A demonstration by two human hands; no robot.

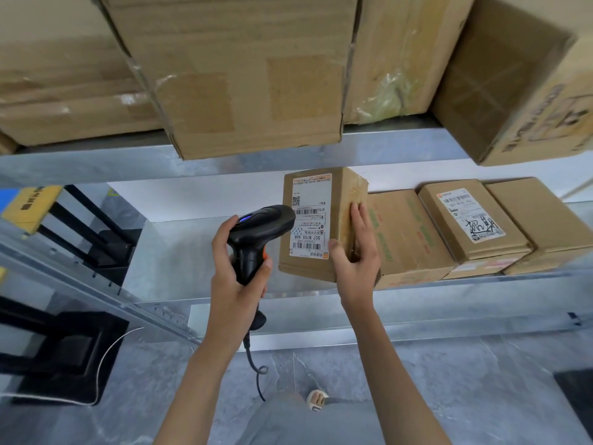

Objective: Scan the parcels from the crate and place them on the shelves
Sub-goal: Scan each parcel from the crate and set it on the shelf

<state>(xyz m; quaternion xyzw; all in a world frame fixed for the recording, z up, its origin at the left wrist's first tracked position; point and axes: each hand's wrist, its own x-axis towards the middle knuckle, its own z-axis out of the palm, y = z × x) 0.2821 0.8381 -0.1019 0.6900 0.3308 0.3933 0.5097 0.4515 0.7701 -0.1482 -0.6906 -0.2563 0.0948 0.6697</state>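
A brown cardboard parcel (333,200) with a white shipping label (309,216) stands at the front of the lower metal shelf (199,252), label facing me. My right hand (356,255) holds its right front corner, thumb on the labelled face and fingers laid along the taped side. My left hand (236,271) grips the handle of a black barcode scanner (260,229), whose head points at the label from the left, close to it. The scanner's cable (255,367) hangs down toward the floor.
Flat parcels (407,232) (471,216) (542,216) lie to the right on the same shelf. Large boxes (244,75) (519,91) fill the upper shelf and jut over its edge. A black frame (64,351) and a yellow sign (30,207) stand at left. Grey floor (449,380) lies below.
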